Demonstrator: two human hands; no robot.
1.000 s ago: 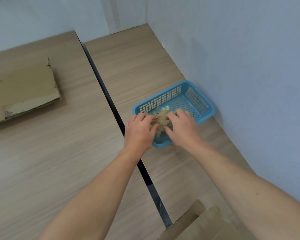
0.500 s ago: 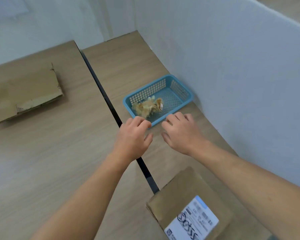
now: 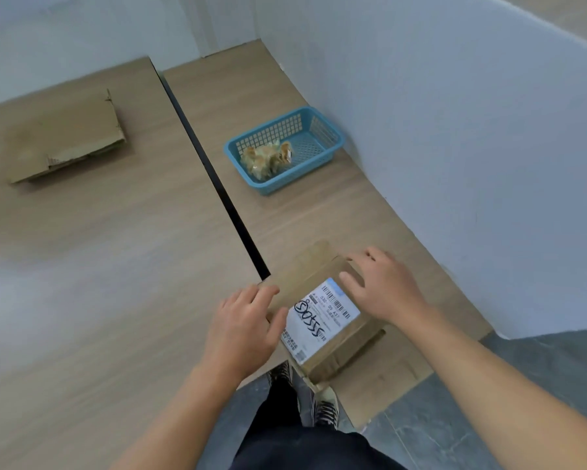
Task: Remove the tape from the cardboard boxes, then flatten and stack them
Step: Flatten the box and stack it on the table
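Left grip (image 3: 244, 320) resting open on shipping-labelled cardboard box (image 3: 302, 283) left edge; right grip (image 3: 383, 286) lying flat on top (fingers spread).

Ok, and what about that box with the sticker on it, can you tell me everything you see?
The cardboard box is brown and not flattened yet. A white shipping label with barcodes and scribbled black writing covers much of its top. A loose flap sticks out at its far end. It sits at the near edge of the right table, beside the dark gap between the tables. The left hand rests on its left side, and the right hand on its far right corner, fingers spread.
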